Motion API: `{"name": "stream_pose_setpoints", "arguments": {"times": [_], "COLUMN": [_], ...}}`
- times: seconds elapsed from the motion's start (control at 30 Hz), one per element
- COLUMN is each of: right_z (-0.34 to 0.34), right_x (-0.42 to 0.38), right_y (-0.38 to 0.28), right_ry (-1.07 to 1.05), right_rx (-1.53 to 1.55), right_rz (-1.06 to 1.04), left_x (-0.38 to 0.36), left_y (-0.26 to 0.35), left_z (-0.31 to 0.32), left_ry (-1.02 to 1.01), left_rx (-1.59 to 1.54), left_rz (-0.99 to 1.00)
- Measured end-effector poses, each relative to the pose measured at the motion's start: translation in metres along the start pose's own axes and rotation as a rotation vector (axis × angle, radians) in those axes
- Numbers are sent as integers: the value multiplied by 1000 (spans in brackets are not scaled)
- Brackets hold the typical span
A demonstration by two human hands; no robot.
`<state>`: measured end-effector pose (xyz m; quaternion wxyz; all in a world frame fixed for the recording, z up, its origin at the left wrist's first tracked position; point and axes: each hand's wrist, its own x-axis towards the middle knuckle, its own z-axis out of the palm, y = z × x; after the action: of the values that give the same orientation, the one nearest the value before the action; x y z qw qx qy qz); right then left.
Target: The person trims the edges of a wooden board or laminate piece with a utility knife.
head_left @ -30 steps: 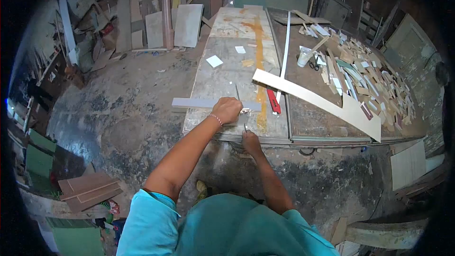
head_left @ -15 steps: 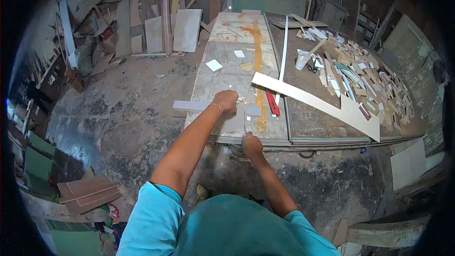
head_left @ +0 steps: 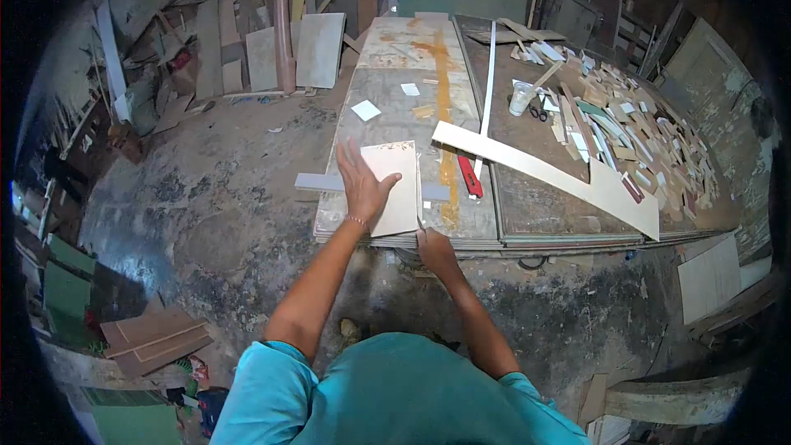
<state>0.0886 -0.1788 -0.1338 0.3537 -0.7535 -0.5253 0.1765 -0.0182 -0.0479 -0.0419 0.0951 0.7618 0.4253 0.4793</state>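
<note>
A pale rectangular panel lies near the front edge of the worktable, with rough brown specks along its far edge. My left hand rests open on its left side, fingers spread and thumb reaching across the surface. At the panel's near right corner, my right hand is closed around a thin, narrow tool; its tip points at the panel's right edge and its exact kind is hidden. A grey-white strip runs crosswise at the panel and sticks out on both sides.
To the right lie a red-handled tool and a long cream board. Farther right are a plastic cup, scissors and a heap of wood offcuts. Small white squares lie beyond the panel. Boards lean at the back wall.
My left hand has gone from a fist to spread fingers and moved left. The panel now shows a bright face where it looked grey before. My right hand stays near the same corner.
</note>
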Motion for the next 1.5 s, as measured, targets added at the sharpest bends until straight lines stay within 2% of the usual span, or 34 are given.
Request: {"name": "stream_pose_setpoints", "arguments": {"times": [0.1, 0.2, 0.3, 0.4, 0.5, 0.6, 0.7, 0.8, 0.9, 1.1, 1.13, 1.23, 1.3, 1.33, 1.43, 1.5], "right_z": [-4, -8, -11, -12, -13, -18, -14, -16, -2, 24, 24, 24, 30, 33, 38, 42], "right_x": [0, 3, 0, 1, 2, 3, 9, 1, 0, 7, 6, 4, 5, 5, 0, -4], "right_y": [-11, -17, -18, -17, -18, -21, -12, -14, -11, 11, 8, 2, 6, 10, 15, 12], "right_ry": [-6, -43, -111, -170, -158, -42, -15, 12, -2, -111, -97, -23, 68, 46, 13, 21], "right_rx": [33, 73, 215, 276, 296, 207, 76, 41, -15, 58, 31, -34, -53, -75, -125, -138], "right_rz": [16, -18, -21, -16, 35, -4, 37, 41, 180, 209, 225, 254, 255, 268, 278, 252], "left_x": [-31, -41, -39, -29, -29, -31, -35, -37, -42, -51, -51, -52, -51, -48, -30, -11], "left_y": [-9, -33, -34, -23, -21, -20, -32, -30, -36, -45, -41, -48, -45, -38, -5, 4], "left_z": [10, 14, 15, 0, 3, 13, 26, 13, 4, 0, -3, -5, -10, -16, -37, -48], "left_ry": [51, -280, -171, -253, -205, -220, -245, -358, -462, -541, -535, -598, -510, -467, -136, -173], "left_rx": [-45, -554, -481, -528, -520, -667, -881, -914, -872, -724, -699, -605, -706, -755, -446, -227], "left_rz": [-425, -583, -507, -524, -456, -525, -607, -607, -644, -484, -525, -489, -495, -495, -295, -45]}}
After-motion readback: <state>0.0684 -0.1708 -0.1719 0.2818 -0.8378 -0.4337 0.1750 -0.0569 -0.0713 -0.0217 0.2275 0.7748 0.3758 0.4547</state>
